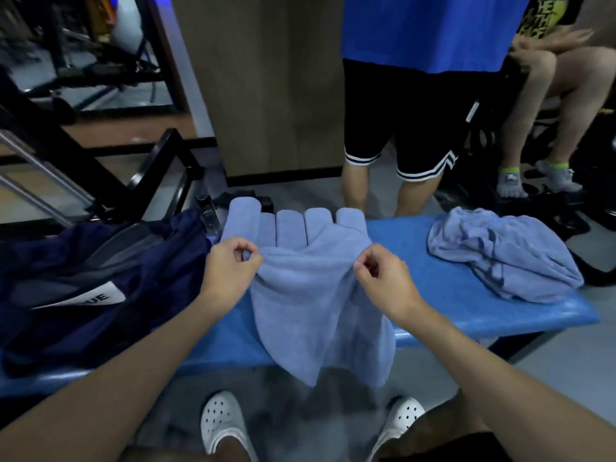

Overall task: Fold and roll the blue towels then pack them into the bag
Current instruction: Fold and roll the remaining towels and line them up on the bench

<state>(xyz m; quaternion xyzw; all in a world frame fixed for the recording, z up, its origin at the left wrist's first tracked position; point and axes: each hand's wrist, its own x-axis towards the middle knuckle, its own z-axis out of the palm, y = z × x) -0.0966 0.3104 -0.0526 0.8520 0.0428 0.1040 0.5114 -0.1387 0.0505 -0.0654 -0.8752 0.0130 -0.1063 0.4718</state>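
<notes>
A light blue towel hangs over the near edge of the blue bench, held up by its top edge. My left hand pinches the towel's left corner and my right hand pinches its right corner. Behind it, several rolled blue towels lie side by side on the bench. A crumpled heap of blue towels sits at the bench's right end. The dark navy bag with a white label lies open at the left end of the bench.
A person in a blue shirt and black shorts stands just beyond the bench. Another person sits at the far right. A wooden panel and black metal gym frames stand behind left. My white shoes are on the grey floor below.
</notes>
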